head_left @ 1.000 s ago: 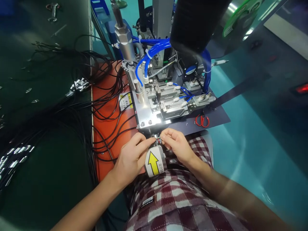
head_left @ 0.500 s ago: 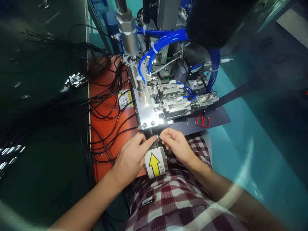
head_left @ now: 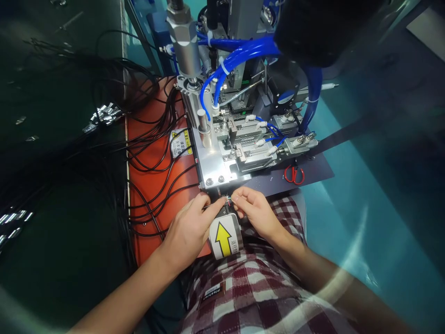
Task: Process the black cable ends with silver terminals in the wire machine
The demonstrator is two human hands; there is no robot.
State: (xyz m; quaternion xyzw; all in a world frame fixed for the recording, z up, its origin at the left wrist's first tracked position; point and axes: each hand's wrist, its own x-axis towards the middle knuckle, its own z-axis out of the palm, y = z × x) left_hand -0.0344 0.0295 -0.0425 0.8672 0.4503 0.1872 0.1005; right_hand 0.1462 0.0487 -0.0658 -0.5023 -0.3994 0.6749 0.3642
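Just in front of the machine's metal plate, both hands meet around a small bunch of thin coloured wires (head_left: 228, 199), with red and white strands showing. My left hand (head_left: 189, 227) comes in from the left, closed, its thumb and forefinger pinching the wires from that side. From the right, my right hand (head_left: 255, 208) grips the strands' tips between thumb and fingertips. How the strands sit between the fingertips is too small to make out. Right below the wires is a white label with a yellow arrow (head_left: 223, 239), fixed to a rounded machine part.
A bench machine (head_left: 215, 162) with blue air hoses (head_left: 250, 48) stands ahead. Black cables (head_left: 163, 139) cross the orange surface (head_left: 149, 250) on the left, with shiny metal cable ends (head_left: 104, 116) bunched beyond. Red-handled scissors (head_left: 294, 175) lie on the dark plate to the right.
The hands stay nearly where they were, with only a tiny shift of the fingers and wires. The view has moved slightly.
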